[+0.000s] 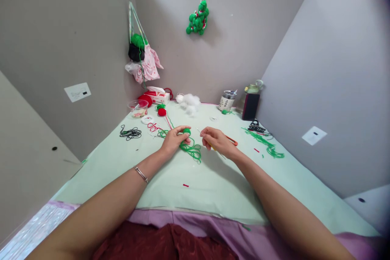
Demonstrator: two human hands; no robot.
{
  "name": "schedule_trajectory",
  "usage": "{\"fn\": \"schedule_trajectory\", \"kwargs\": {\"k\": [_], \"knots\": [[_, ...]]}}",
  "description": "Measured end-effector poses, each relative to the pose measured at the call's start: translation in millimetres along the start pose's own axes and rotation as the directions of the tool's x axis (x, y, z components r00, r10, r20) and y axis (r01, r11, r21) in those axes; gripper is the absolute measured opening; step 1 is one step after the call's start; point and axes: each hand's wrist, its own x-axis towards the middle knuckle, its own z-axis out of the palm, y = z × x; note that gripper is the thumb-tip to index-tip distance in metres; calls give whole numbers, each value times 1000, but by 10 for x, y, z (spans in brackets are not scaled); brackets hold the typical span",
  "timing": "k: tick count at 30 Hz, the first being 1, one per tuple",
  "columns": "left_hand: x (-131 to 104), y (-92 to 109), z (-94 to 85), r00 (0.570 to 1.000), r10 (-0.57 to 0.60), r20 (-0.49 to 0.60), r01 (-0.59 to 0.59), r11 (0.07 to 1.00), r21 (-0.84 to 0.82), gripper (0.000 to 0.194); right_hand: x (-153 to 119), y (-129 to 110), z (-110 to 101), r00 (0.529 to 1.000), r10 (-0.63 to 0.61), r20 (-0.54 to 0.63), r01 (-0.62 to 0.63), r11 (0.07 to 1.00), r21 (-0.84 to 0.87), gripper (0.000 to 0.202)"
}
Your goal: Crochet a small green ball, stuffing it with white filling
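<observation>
My left hand pinches a small green crochet piece at the middle of the table. Loops of green yarn hang and lie just below and beside its fingers. To the right, my right hand is closed round a thin crochet hook, whose metal tip points up and left toward the green piece. The tip and the piece are apart. An orange cutter lies behind my right hand, partly hidden by it.
Black yarn, a red yarn ball and a clear tub lie left. White stuffing and a pen tin stand at the back. Cut green strands, black scissors and a dark phone-like box are right.
</observation>
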Motion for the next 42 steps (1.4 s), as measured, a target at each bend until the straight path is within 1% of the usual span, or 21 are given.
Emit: {"fn": "schedule_trajectory", "kwargs": {"k": [3,6,10,15,18,21,26,29,32,35,38,40,42], "knots": [[-7,-18,38,1000,-6,31,5,1000,5,29,-16,-94,102,997,-74,17,71,986,153,34],[-4,-32,52,999,-10,34,10,1000,13,29,-20,-120,185,996,-87,33,77,973,219,31],[1,-43,39,1000,-5,9,5,999,36,31,-20,-111,209,998,-49,30,39,964,263,26],[-15,-60,40,999,36,-12,-36,998,58,30,-34,-143,171,997,12,72,-37,937,348,27],[-31,-56,55,997,72,-5,-71,996,58,30,-28,-165,158,996,49,80,-77,912,402,29],[-40,-32,62,995,101,13,-102,993,58,30,-23,-192,159,996,65,68,-88,894,439,31],[-26,-3,48,993,99,59,-104,990,97,28,-37,-223,211,999,39,11,-40,908,418,31],[-6,-7,39,993,88,75,-97,987,130,27,-61,-231,282,997,7,-80,22,934,356,25],[0,-8,40,993,100,59,-108,981,160,26,-106,-266,369,984,-19,-178,73,950,304,13],[-19,2,47,989,144,16,-144,971,189,25,-154,-331,430,979,-30,-201,93,945,312,8],[-44,17,57,979,201,-24,-191,957,217,26,-164,-379,420,987,-24,-158,84,919,384,8],[-51,28,65,970,238,-49,-219,945,244,26,-136,-375,366,997,-21,-68,50,884,464,15],[-51,39,78,958,276,-75,-246,929,277,26,-85,-335,288,998,-32,62,-7,833,553,26]]}}
